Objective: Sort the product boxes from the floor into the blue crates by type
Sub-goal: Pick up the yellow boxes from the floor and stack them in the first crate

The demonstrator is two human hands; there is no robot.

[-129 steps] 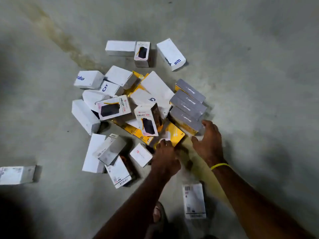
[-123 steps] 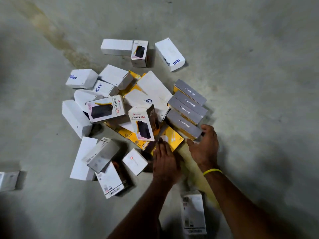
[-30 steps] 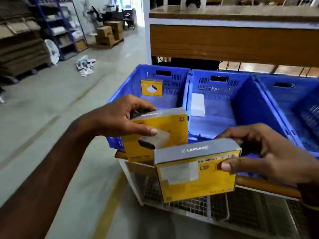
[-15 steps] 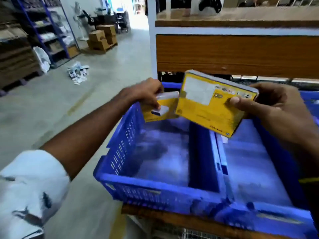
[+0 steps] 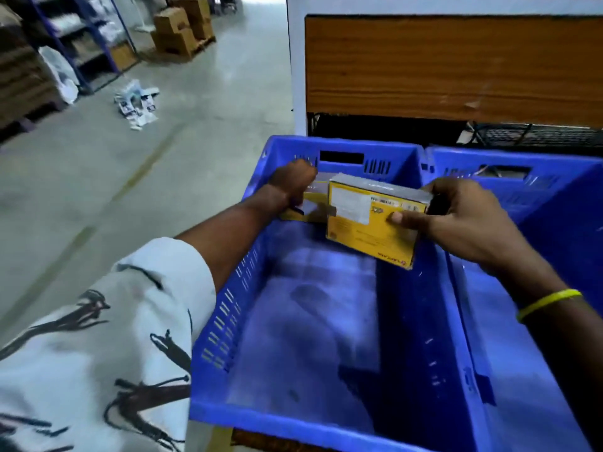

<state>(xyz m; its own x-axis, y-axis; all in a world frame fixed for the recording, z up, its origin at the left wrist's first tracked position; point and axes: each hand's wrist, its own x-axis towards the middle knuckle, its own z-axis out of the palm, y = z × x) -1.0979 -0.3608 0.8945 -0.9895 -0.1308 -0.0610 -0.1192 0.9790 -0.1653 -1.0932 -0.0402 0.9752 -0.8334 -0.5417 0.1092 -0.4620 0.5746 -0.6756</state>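
Two boxes: a front box (image 5: 365,230) and a back box (image 5: 310,208), both yellow, held over the far end of the left crate (image 5: 225,324), not yet set down.
Front box: label face toward us, tilted, overlapping the back box.
Back box: mostly hidden by the front box and our left hand (image 5: 293,184).
Right hand (image 5: 466,220): thumb pressed on the front face, fingers wrapped behind the right end, a firm pinch.
Left hand: curled round the back box's left end; we see only its back.
Step in hand: we judge this is the drop into the crate. We should lower each box close to the bottom, lay it flat by the far wall, and let go one hand at a time so neither box knocks the other.
Right crate (image 5: 561,203): pressed up beside the left one; we keep both boxes left of the shared wall.
Floor (image 5: 98,177): grey, off to our left.
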